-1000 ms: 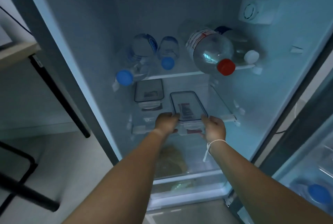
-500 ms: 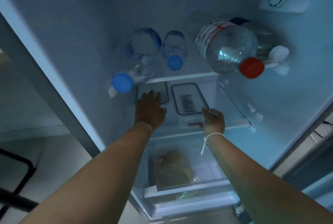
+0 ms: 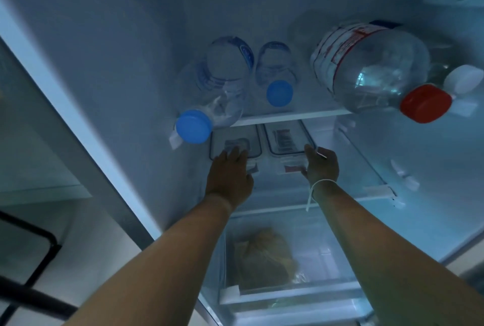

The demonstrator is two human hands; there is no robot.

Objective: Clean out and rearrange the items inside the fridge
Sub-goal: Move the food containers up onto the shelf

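the left hand (image 3: 230,171) lies flat, fingers spread, on the left container (image 3: 234,143); the right hand (image 3: 320,164) seems to curl loosely against the right container (image 3: 286,139), both on the middle shelf (image 3: 377,189). shoving far could jam them against the back wall.
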